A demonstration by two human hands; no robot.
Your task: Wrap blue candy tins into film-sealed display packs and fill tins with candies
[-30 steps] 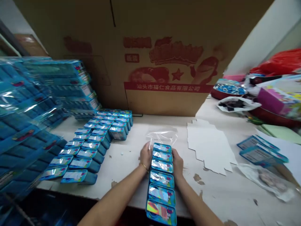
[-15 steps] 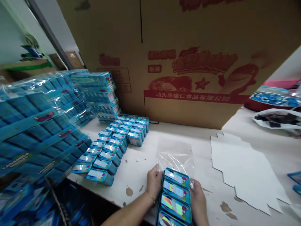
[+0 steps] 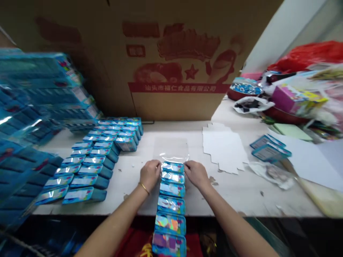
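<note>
A row of several small blue packs [image 3: 171, 191] with shiny labels runs from the table down over its front edge toward me. The far end of the row sits at the mouth of a clear plastic bag [image 3: 171, 147], which lies flat on the table beyond it. My left hand [image 3: 150, 174], with a thin bracelet on the wrist, pinches the bag's left edge beside the farthest pack. On the opposite side, my right hand [image 3: 197, 173] pinches the bag's right edge. Fingertips of both hands are close to the packs; whether they touch them I cannot tell.
More blue packs [image 3: 88, 169] stand in rows at left, before wrapped stacks [image 3: 45, 85]. A big cardboard box [image 3: 171, 107] closes off the back. To the right lie white card sheets [image 3: 223, 148], two blue cartons [image 3: 270, 148] and a crumpled wrapper [image 3: 272, 174].
My view has swung to the right, bringing in the table's right side. The row of packs now points straight away from me, and more of it shows. Both hands stay at the bag's sides.
</note>
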